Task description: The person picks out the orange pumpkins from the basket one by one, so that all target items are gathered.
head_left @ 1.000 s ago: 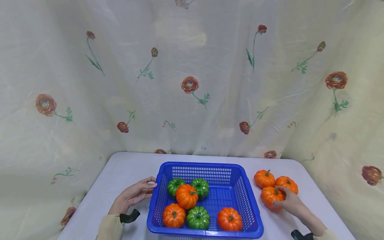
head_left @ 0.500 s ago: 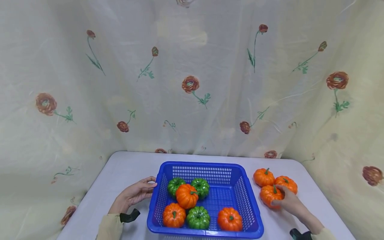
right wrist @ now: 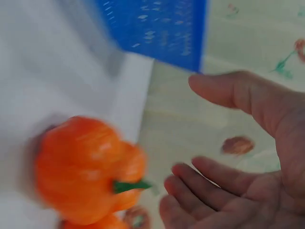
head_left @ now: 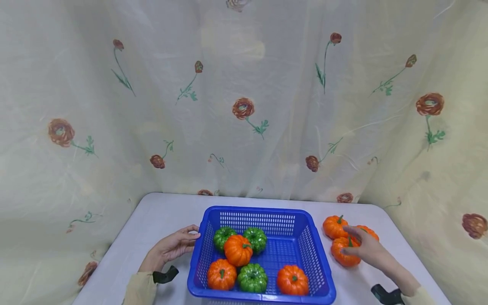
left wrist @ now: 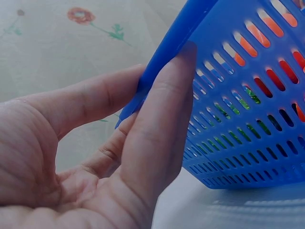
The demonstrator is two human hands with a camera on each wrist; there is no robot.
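A blue plastic basket (head_left: 324, 271) with slotted walls stands in the middle of the table. My left hand (head_left: 177, 245) pinches its left rim between thumb and fingers, as the left wrist view shows close up. Inside lie orange pumpkins, one of them a pumpkin (head_left: 238, 250) resting over two green pumpkins (head_left: 254, 239). Right of the basket, my right hand (head_left: 366, 247) hovers over an orange pumpkin (head_left: 342, 253) with fingers spread and nothing in its grasp. Behind it sit another orange pumpkin (head_left: 334, 226) and a third pumpkin (head_left: 371, 231), partly covered by the hand.
The white table (head_left: 171, 207) carries the basket and the pumpkins. A flower-printed curtain (head_left: 278, 169) hangs behind and along both sides of it. Dark straps (head_left: 165, 275) circle the wrists.
My right hand has let go of the front orange pumpkin and risen slightly off it, its fingers opening. The left hand keeps its hold on the basket rim.
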